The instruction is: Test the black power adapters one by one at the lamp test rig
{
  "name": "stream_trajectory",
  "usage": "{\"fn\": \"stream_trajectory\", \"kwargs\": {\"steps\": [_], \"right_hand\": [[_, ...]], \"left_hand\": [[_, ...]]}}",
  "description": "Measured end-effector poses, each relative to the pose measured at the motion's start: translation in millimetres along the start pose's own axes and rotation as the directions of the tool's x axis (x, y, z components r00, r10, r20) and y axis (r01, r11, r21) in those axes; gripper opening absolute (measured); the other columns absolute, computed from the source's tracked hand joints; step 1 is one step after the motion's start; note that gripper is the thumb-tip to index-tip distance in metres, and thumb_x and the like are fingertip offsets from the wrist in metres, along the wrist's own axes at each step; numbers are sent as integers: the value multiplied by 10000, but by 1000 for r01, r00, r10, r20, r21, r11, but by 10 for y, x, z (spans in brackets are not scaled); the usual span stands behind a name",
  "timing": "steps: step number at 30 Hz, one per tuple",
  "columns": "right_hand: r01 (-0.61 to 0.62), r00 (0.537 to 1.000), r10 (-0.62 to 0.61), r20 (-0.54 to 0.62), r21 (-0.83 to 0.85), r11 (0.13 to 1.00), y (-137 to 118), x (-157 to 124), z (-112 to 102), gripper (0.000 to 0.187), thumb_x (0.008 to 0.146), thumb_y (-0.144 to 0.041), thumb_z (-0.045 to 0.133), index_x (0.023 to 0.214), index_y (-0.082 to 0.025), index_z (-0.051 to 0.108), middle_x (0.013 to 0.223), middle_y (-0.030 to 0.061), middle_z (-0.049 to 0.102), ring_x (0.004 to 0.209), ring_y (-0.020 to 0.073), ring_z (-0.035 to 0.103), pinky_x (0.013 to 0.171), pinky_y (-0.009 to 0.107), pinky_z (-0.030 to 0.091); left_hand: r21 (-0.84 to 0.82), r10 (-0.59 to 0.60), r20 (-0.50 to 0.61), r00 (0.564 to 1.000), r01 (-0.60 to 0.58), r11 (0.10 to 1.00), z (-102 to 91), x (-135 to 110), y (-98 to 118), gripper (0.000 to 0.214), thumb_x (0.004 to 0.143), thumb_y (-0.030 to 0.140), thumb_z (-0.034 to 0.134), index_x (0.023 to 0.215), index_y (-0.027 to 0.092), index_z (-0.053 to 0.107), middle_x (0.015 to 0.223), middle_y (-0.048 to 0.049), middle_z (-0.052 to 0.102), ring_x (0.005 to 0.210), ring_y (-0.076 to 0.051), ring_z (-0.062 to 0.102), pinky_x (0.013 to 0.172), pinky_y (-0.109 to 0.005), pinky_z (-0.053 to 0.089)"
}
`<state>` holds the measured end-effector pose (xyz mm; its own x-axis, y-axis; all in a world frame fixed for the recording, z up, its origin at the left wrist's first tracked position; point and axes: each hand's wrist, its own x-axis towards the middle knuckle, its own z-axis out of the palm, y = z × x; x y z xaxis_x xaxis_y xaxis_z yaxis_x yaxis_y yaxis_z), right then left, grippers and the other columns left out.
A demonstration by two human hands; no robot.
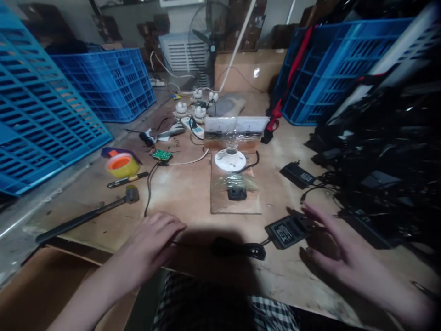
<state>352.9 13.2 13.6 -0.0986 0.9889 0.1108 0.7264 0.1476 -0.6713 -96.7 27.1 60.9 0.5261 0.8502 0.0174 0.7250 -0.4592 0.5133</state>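
My left hand (151, 241) lies palm down near the front edge of the wooden bench (193, 188), fingers loosely curled over a thin black cord (237, 249). That cord runs right to a black power adapter (287, 230). My right hand (332, 243) is spread open just right of the adapter, its fingertips touching or almost touching the adapter's far end. Behind the adapter sits a small board (236, 191) carrying a white lamp holder with a clear bulb (230, 156) and a black socket (237, 193).
Blue crates stand at left (41, 115) and back right (330, 64). A heap of black adapters (389, 174) fills the right side. A hammer (89, 216), yellow tape roll (122, 164), green circuit board (161, 155), another adapter (298, 174), power strip and fan (210, 41) are further back.
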Motion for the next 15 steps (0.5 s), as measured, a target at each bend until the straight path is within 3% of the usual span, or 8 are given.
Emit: {"fn": "stream_trajectory", "kwargs": {"steps": [2,4,6,8,10,12,14,15], "right_hand": [[41,989,-32,146,-59,997,-6,148,-14,765,802,-289,693,1518,-350,432,1413,89,590,1120,325,649,812,433,593],[58,976,-43,212,-67,996,-17,222,-17,630,789,-240,682,1399,-336,554,1294,76,650,1022,287,673,747,385,587],[27,977,-26,210,-2,1000,-66,222,-18,476,756,-235,708,1222,-297,636,1180,70,683,979,279,680,742,381,584],[-57,989,31,147,181,982,-172,170,-24,390,719,-254,745,1092,-274,631,1214,87,682,1100,314,661,843,425,587],[-159,987,150,57,472,867,-330,105,-33,363,739,-307,740,1077,-284,610,1305,115,660,1215,355,620,937,498,564],[-208,961,275,30,732,649,-514,71,-25,344,822,-384,672,1150,-311,596,1350,130,643,1206,374,633,921,540,569],[-218,943,328,48,835,506,-692,98,31,358,891,-429,599,1233,-333,560,1229,129,695,1063,361,700,832,534,596],[-222,940,340,43,832,508,-771,135,83,380,911,-445,587,1272,-336,537,1131,115,715,974,343,720,781,512,607]], "left_hand": [[98,88,4,996,-88,991,41,54,-189,140,974,218,545,1042,247,663,1109,-67,633,1055,-263,571,899,-407,482],[106,125,6,992,-125,986,93,88,-290,191,991,199,501,869,222,646,1056,-63,630,991,-238,582,852,-368,480],[97,128,-3,992,-127,987,131,98,-320,236,1007,184,465,832,215,619,1036,-54,630,961,-222,586,857,-362,471],[66,127,-13,992,-125,990,147,88,-318,229,1018,174,443,856,218,599,1027,-43,633,958,-212,587,874,-361,464],[29,105,-10,994,-104,994,144,65,-320,156,1011,184,490,902,227,593,1042,-31,638,983,-209,587,888,-353,461],[13,79,-4,997,-79,997,136,47,-333,67,971,183,575,986,243,601,1111,-27,634,1038,-216,580,902,-347,460],[20,84,-13,996,-83,996,140,51,-341,100,957,161,580,1000,248,606,1127,-27,629,1045,-218,578,896,-342,457],[19,99,-23,995,-98,995,151,65,-335,106,971,153,544,972,241,604,1097,-28,631,1018,-213,583,876,-337,457]]}}
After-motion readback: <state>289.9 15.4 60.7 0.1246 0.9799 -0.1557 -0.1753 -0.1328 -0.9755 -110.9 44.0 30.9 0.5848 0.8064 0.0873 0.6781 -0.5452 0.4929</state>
